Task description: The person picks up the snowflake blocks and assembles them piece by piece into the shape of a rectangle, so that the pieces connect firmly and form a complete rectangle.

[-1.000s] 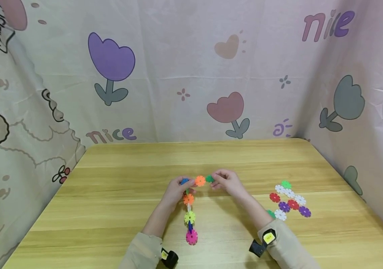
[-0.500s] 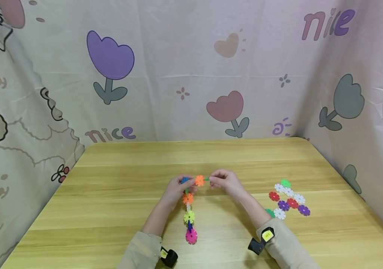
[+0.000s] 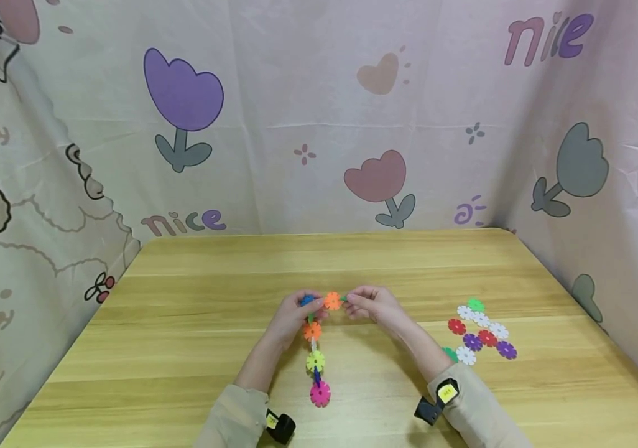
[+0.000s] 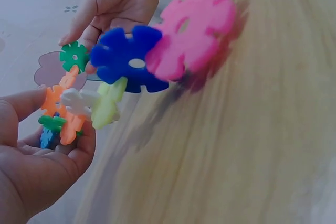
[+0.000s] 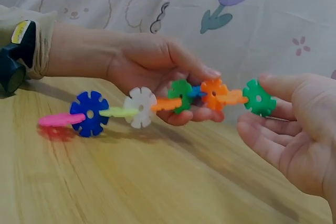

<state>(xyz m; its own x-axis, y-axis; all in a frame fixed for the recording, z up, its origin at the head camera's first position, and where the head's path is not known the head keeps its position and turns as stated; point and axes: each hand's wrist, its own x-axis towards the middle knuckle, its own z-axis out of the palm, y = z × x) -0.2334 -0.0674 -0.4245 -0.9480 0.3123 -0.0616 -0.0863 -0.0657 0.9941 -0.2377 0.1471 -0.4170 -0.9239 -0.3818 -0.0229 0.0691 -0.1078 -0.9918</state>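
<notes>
Notched plastic snowflake discs are joined in a chain hanging toward the table. My left hand [image 3: 290, 322] grips the upper part, thumb on an orange disc [image 5: 212, 93] beside a blue disc [image 3: 307, 300]. With thumb and fingers, my right hand [image 3: 379, 307] pinches the green disc [image 5: 259, 98] at the upper end, which is joined to an edge-on orange disc [image 5: 234, 97]. Lower down come another green disc [image 5: 180, 96], orange, a white disc [image 5: 140, 107], a yellow disc [image 3: 315, 361], a dark blue disc [image 5: 89, 114] and a pink disc [image 3: 320, 394] at the bottom end.
Loose discs lie flat to the right on the wooden table [image 3: 184, 354]: several white, two red discs [image 3: 487, 338], two purple discs [image 3: 507, 350] and two green. Patterned cloth [image 3: 296, 74] hangs behind the table and along its sides. Each wrist wears a camera.
The green end disc has turned from showing its face to nearly edge-on in the head view. My right hand has shifted slightly left; the left hand keeps its hold.
</notes>
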